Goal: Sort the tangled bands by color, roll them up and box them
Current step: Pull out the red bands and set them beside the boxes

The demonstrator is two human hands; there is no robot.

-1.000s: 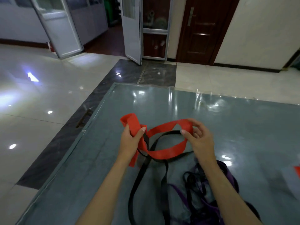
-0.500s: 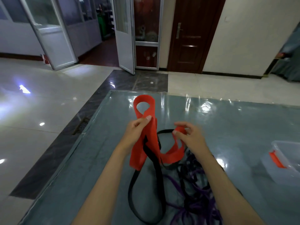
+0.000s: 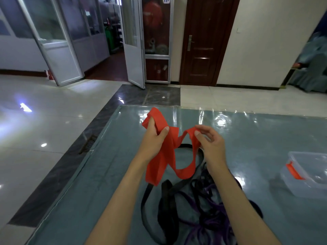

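A wide red band (image 3: 160, 167) hangs in loops above the table between both hands. My left hand (image 3: 154, 138) grips its folded upper end, thumb pressed on the fold. My right hand (image 3: 210, 142) pinches the band's other loop between thumb and fingertips. Under the hands a tangle of black bands (image 3: 164, 206) and purple bands (image 3: 208, 221) lies on the table. A clear plastic box (image 3: 307, 175) with an orange latch stands at the right.
The table (image 3: 99, 183) wears a grey-green cloth under glossy clear film; its left edge runs diagonally beside a shiny tiled floor (image 3: 44, 121). Open glass doors and a dark wooden door (image 3: 201, 41) stand beyond the far edge.
The red band's upper loop has been folded down into my left hand. My right hand rose and lifted its loop higher. The view tilted up, showing more of the box.
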